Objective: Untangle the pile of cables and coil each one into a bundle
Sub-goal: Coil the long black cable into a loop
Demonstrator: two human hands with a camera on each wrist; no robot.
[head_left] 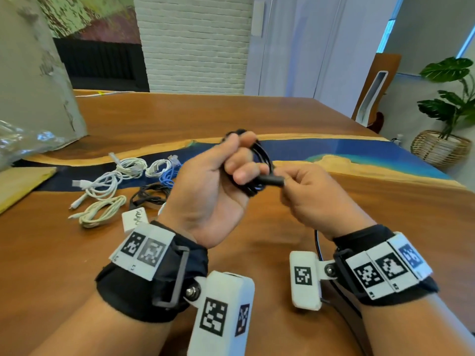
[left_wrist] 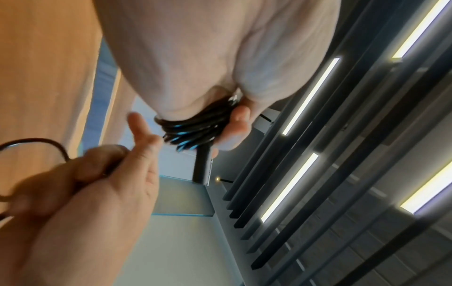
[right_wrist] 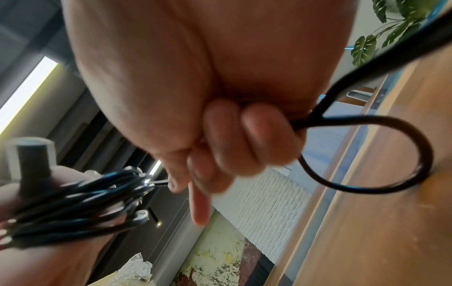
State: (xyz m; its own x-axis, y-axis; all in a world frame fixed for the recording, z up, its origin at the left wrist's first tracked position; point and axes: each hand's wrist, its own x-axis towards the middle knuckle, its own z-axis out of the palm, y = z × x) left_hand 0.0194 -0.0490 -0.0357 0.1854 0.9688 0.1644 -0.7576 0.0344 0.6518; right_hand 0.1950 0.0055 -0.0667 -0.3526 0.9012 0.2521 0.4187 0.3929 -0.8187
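Observation:
My left hand (head_left: 231, 165) is raised above the table and grips a black cable coil (head_left: 259, 160), its fingers curled round several loops (left_wrist: 193, 127). My right hand (head_left: 300, 186) pinches the black cable's loose end, a dark plug (head_left: 272, 180), just beside the coil. From the right fist a free loop of the same cable (right_wrist: 381, 154) curves out over the table. Several coiled bundles lie at the left: white cables (head_left: 108, 181), a cream one (head_left: 102, 210), a blue one (head_left: 168, 174) and a black one (head_left: 149, 195).
The wooden table (head_left: 372, 209) has a blue resin strip across it. A clear plastic bag (head_left: 23, 142) and a flat cardboard piece (head_left: 20, 183) sit at the far left. A small white tag (head_left: 135, 218) lies by the bundles. A potted plant (head_left: 444, 140) stands off to the right.

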